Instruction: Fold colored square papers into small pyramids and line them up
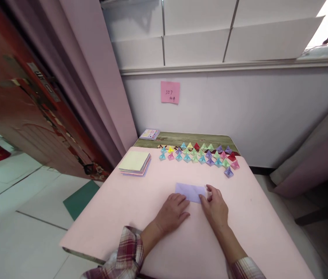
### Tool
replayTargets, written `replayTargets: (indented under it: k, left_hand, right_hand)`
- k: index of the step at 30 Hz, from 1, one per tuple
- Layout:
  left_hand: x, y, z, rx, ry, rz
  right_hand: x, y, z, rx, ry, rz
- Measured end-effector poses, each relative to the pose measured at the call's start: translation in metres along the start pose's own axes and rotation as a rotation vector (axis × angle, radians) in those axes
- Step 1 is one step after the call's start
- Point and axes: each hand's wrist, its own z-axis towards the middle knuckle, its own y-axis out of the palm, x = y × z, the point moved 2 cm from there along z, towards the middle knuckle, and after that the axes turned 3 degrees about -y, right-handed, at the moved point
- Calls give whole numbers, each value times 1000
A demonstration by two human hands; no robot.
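Note:
A folded lilac paper lies flat on the pink table cover in front of me. My left hand rests on the cover, fingers stretched out and touching the paper's near left corner. My right hand presses on the paper's right end, fingers laid flat over the edge. Beyond the paper sit several small folded paper shapes in many colours, set in rows. A stack of pastel paper sheets lies at the left.
A small printed packet lies on the bare wooden strip at the table's far edge. A pink note is stuck on the wall. A red door and curtain stand left; tiled floor lies below.

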Motion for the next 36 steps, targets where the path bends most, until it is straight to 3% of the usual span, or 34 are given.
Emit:
replayTargets:
  k: [5,9,13,16,18,21,23,25,27,29,32,36]
  left_hand:
    - [1,-3,0,30,15,-5]
    - [3,-3,0,52,19,-3]
    - [0,-3,-6,42,-5,-17]
    - [-6,-2,-9,147,-63,-98]
    - [-12,1,-7,278,-179,-253]
    - [-18,12,8,432,-527,-685]
    - [-16,22,25,430,-767,-1045]
    - [-10,29,42,395,-924,-1358]
    - [-2,31,58,318,-962,-1587]
    - [2,30,67,290,-877,-1696]
    - [-4,30,68,382,-861,-1672]
    - [-20,33,55,523,-941,-1709]
  right_hand:
    - [-13,-2,34,-279,61,-193]
    - [-23,1,52,-404,112,-278]
    - [-19,1,45,-421,99,-185]
    - [-9,2,35,-323,57,-17]
    - [-3,4,31,-222,112,195]
    - [2,13,29,-101,251,710]
    - [3,19,31,-37,304,947]
    - [3,23,31,-24,313,1056]
    - [1,26,29,-68,286,1106]
    - [-2,27,26,-159,244,1106]
    - [-7,25,22,-287,159,990]
    - [-10,15,24,-198,-9,830]
